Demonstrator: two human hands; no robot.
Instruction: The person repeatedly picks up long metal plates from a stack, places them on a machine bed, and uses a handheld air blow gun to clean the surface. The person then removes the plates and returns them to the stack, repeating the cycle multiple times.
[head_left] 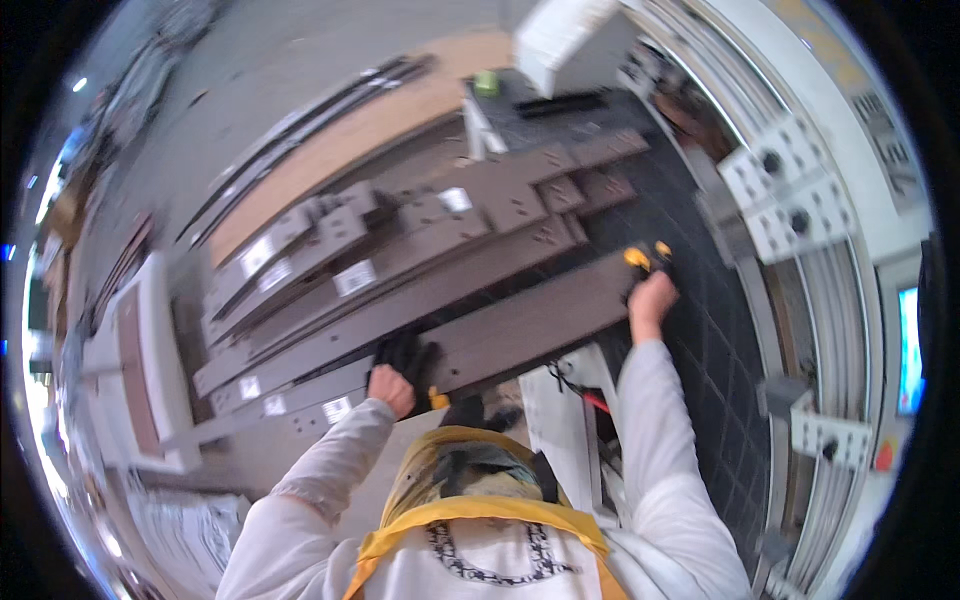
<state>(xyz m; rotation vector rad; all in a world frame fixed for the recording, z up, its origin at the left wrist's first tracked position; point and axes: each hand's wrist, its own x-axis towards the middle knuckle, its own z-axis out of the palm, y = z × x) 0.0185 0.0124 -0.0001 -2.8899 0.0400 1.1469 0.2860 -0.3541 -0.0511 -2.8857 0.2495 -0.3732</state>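
Note:
A long grey-brown board lies slantwise in front of me, drilled with small holes near its left part. My right hand, in a black glove with yellow fingertips, is closed around the board's right end. My left hand, in a matching glove, grips the board's near edge further left; its fingers are smeared by motion. Beyond the board, a stack of similar brown boards lies side by side in stepped layers, some bearing white labels.
A black ribbed surface runs along the right, beside a machine with perforated white plates and rails. A white panel block stands at the left. A small green object sits at the back near a white box.

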